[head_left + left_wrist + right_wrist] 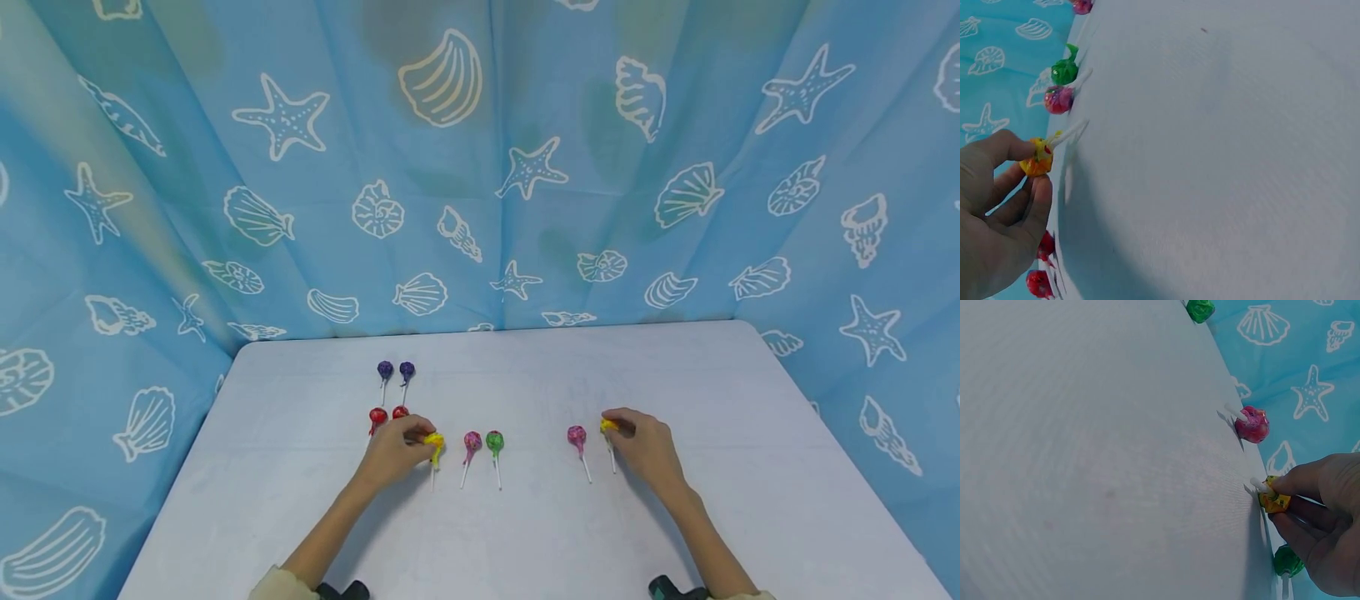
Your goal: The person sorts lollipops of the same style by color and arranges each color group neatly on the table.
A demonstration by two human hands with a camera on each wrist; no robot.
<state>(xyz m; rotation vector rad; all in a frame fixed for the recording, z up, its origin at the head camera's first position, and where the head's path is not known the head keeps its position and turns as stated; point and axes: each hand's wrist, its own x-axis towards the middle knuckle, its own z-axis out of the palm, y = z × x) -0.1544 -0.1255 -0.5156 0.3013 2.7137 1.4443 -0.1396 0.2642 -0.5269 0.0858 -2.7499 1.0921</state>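
My left hand pinches a yellow-wrapped lollipop by its candy head, between thumb and fingertips; its white stick points toward me. Farther right, my right hand pinches another yellow lollipop the same way. Just left of that one lies a pink lollipop. Between the hands, beside the left one, are a pink lollipop and a green lollipop. Two red lollipops lie behind the left hand, partly covered by it. The right wrist view also shows a green lollipop close below the right hand.
Two purple lollipops lie at the back left of the white-covered table. Behind the table hangs a blue curtain printed with shells and starfish. Dark wrist-worn devices show at the bottom edge of the head view.
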